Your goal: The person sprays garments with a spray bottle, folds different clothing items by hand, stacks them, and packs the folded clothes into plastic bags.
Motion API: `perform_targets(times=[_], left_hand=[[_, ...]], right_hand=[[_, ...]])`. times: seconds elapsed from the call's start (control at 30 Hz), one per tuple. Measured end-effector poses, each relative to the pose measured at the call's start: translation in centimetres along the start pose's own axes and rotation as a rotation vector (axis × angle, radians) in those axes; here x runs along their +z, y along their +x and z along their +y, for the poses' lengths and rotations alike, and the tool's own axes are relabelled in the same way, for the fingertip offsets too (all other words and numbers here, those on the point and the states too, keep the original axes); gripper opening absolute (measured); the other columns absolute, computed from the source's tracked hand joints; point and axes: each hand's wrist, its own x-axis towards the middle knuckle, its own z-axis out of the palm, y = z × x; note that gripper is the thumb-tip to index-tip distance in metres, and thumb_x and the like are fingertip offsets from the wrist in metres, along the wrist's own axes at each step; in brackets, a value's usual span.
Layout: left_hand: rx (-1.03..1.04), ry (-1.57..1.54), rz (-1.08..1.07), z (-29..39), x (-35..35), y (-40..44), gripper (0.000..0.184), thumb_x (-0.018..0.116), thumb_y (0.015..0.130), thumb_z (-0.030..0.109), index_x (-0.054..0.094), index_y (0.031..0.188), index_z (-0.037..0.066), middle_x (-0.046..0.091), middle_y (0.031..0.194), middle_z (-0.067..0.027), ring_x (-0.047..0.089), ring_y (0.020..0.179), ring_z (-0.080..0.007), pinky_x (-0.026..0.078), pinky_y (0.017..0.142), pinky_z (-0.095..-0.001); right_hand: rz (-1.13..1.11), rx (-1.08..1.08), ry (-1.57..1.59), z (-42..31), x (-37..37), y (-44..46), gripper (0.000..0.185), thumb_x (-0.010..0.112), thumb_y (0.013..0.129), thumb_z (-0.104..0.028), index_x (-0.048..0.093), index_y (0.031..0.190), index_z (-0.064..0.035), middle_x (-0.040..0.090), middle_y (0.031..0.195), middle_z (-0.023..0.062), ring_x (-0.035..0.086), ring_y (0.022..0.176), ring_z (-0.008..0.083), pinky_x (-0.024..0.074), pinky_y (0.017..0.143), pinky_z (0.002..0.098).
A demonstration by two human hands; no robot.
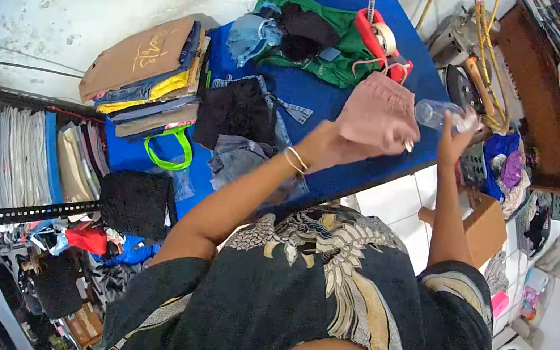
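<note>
A pair of dusty pink shorts [378, 110] with a gathered waistband and drawstring lies at the right end of the blue table. My left hand [326, 140], with white bands at the wrist, is closed on the left side of the shorts. Just right of them, past the table edge, my right hand [456, 133] is wrapped round a clear plastic bottle [433, 114], which is tilted on its side. Part of the bottle is covered by the fingers.
The blue table [387, 9] bears a green garment [355, 48], a red tape dispenser [370, 34], black shorts [235, 113] and a stack of folded clothes [156, 75]. An iron [461, 86] stands to the right. Below it is a cardboard box [485, 229]. Shelves of clothes flank both sides.
</note>
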Motion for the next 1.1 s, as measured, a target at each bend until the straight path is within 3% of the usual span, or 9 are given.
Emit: perform_targets(times=[0.07, 0.33, 0.57, 0.6, 0.7, 0.87, 0.9, 1.03, 1.1], left_hand=[[-0.006, 0.314, 0.284, 2.7, -1.6, -1.0, 0.028, 0.043, 0.084, 0.017, 0.056, 0.101, -0.001, 0.058, 0.100, -0.0081, 0.055, 0.090, -0.0169, 0.044, 0.080, -0.0281], [0.238, -0.235, 0.506, 6.2, 0.9, -0.6, 0.027, 0.050, 0.080, 0.019, 0.054, 0.101, 0.003, 0.059, 0.096, -0.0090, 0.058, 0.085, -0.0205, 0.047, 0.077, -0.0314], [0.778, -0.246, 0.253, 10.9, 8.8, -3.7, 0.038, 0.048, 0.086, 0.031, 0.051, 0.108, 0.001, 0.057, 0.100, -0.0064, 0.055, 0.088, -0.0159, 0.041, 0.082, -0.0286], [0.899, -0.142, 0.178, 12.3, 8.1, -4.8, 0.051, 0.060, 0.079, 0.031, 0.045, 0.117, 0.000, 0.053, 0.106, -0.0087, 0.050, 0.098, -0.0197, 0.037, 0.087, -0.0318], [1.338, 1.178, 0.956, 14.9, 3.2, -7.7, 0.082, 0.077, 0.057, 0.016, 0.034, 0.124, -0.002, 0.039, 0.122, -0.0135, 0.037, 0.113, -0.0255, 0.029, 0.096, -0.0328], [0.723, 0.490, 0.593, 13.4, 1.5, -15.9, 0.044, 0.068, 0.071, 0.012, 0.051, 0.109, -0.003, 0.057, 0.102, -0.0075, 0.053, 0.092, -0.0160, 0.040, 0.084, -0.0276], [0.722, 0.484, 0.601, 12.6, 1.1, -17.4, 0.044, 0.068, 0.071, 0.012, 0.051, 0.109, -0.003, 0.057, 0.102, -0.0075, 0.053, 0.092, -0.0160, 0.040, 0.084, -0.0276], [0.314, 0.295, 0.951, 6.7, -6.1, -20.4, 0.037, 0.066, 0.074, 0.013, 0.054, 0.105, -0.003, 0.060, 0.097, -0.0053, 0.056, 0.084, -0.0123, 0.046, 0.074, -0.0253], [0.248, 0.339, 1.023, 0.6, -12.5, -20.7, 0.037, 0.065, 0.073, 0.008, 0.053, 0.106, -0.003, 0.060, 0.097, -0.0075, 0.056, 0.084, -0.0135, 0.046, 0.074, -0.0259]], right_hand=[[-0.097, -0.051, -0.136, 1.0, 1.0, 1.0, 0.066, 0.066, 0.075, -0.025, 0.032, 0.123, 0.0054, 0.040, 0.121, 0.0204, 0.040, 0.111, 0.0303, 0.0286, 0.096, 0.0357], [-0.360, -0.629, -0.158, -10.4, 2.9, -6.2, 0.105, 0.066, 0.059, -0.060, 0.022, 0.130, 0.0038, 0.029, 0.131, 0.0261, 0.027, 0.122, 0.0386, 0.0157, 0.101, 0.0445], [-0.263, -0.265, 0.573, -18.2, 7.0, -2.3, 0.045, 0.057, 0.078, -0.019, 0.044, 0.116, 0.0031, 0.049, 0.115, 0.0177, 0.047, 0.107, 0.0266, 0.0370, 0.089, 0.0382], [-0.300, -0.261, 0.582, -20.8, 6.3, -0.4, 0.036, 0.056, 0.078, -0.013, 0.049, 0.111, 0.0028, 0.053, 0.110, 0.0154, 0.050, 0.102, 0.0244, 0.0397, 0.086, 0.0353], [-0.422, -0.118, 0.675, -27.7, 5.1, 2.7, 0.026, 0.054, 0.077, -0.004, 0.054, 0.103, 0.0026, 0.058, 0.100, 0.0101, 0.054, 0.094, 0.0192, 0.0428, 0.080, 0.0294], [-0.889, 0.153, 0.821, -31.7, 8.4, 1.7, 0.024, 0.057, 0.072, -0.008, 0.057, 0.095, -0.0007, 0.059, 0.095, 0.0067, 0.055, 0.086, 0.0159, 0.0426, 0.078, 0.0270], [-0.959, 0.561, 0.952, -32.8, 9.0, 0.4, 0.025, 0.058, 0.072, -0.011, 0.058, 0.095, -0.0014, 0.059, 0.096, 0.0068, 0.056, 0.086, 0.0158, 0.0430, 0.078, 0.0268], [-1.368, 0.954, 0.739, -23.3, 19.4, -6.6, 0.032, 0.060, 0.070, -0.014, 0.057, 0.099, -0.0012, 0.059, 0.093, 0.0083, 0.058, 0.079, 0.0174, 0.0473, 0.069, 0.0295], [-1.420, 0.834, 0.544, -19.4, 21.4, -11.3, 0.039, 0.063, 0.068, -0.015, 0.053, 0.101, 0.0038, 0.056, 0.100, 0.0105, 0.055, 0.088, 0.0165, 0.0452, 0.076, 0.0285]])
